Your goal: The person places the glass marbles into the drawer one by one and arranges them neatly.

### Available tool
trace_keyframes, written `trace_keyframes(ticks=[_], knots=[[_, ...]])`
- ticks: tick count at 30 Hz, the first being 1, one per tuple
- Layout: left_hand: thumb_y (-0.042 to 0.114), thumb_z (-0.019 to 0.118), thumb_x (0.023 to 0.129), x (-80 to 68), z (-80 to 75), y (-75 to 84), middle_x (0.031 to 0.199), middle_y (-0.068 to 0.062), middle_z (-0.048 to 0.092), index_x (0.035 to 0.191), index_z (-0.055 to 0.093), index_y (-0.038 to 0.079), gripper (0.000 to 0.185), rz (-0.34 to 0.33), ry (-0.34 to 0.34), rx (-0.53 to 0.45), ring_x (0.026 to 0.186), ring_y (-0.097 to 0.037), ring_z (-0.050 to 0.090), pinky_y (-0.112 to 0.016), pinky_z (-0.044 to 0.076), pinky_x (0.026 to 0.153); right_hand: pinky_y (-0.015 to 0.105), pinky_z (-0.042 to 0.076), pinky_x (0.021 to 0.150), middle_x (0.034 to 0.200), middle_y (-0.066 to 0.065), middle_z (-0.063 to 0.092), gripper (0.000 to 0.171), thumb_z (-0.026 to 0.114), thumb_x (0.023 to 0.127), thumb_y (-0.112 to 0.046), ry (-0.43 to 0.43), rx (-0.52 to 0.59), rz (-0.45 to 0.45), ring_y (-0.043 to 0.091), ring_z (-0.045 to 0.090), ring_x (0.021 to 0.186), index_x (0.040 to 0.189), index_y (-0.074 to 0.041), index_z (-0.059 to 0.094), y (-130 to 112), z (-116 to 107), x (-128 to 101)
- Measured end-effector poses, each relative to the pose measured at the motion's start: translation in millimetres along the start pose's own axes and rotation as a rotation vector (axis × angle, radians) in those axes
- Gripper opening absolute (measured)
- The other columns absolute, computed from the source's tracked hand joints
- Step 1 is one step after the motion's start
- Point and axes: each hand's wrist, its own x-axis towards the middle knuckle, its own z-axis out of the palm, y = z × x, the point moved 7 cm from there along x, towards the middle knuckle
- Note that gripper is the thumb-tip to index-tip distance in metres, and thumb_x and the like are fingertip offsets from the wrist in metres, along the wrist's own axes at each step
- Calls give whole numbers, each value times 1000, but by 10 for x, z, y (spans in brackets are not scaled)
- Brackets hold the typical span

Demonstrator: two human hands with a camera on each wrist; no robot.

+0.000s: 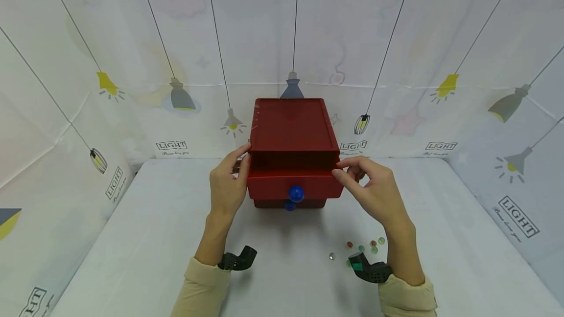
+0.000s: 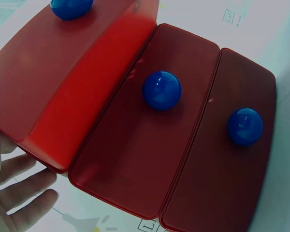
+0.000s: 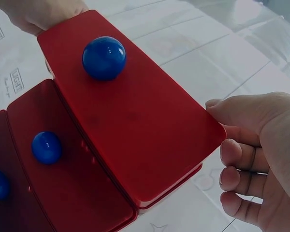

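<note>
A red drawer cabinet [image 1: 288, 124] stands on the table with blue ball knobs on its drawers. Its top drawer [image 1: 273, 188] is pulled out, showing a dark interior. In the left wrist view the middle drawer [image 2: 130, 140] and bottom drawer [image 2: 212, 164] sit closed. My left hand [image 1: 226, 187] holds the left edge of the top drawer, its other fingers spread beside it. On the opposite side my right hand [image 1: 372, 187] pinches the drawer's right edge; in the right wrist view the thumb and index finger meet that corner. The drawer's inside bottom is hidden.
Several small glass marbles [image 1: 374, 249], green, orange and clear, lie on the white table [image 1: 145, 248] near my right wrist. A printed white sheet [image 1: 211, 53] with lamp drawings hangs behind the cabinet and at the sides.
</note>
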Motion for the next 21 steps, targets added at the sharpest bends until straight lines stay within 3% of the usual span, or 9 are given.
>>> trace_keyframes(ticks=[21], knots=[[15, 58, 102, 0, -3, -2, 125, -9, 72, 129, 68, 8, 29, 2, 0, 4, 88, -23, 76, -35, 64, 75, 10, 44, 63, 76, -4, 62, 19, 75, 88, -7, 55, 6, -23, 1, 53, 75, 106, -11, 73, -36, -175, -27]])
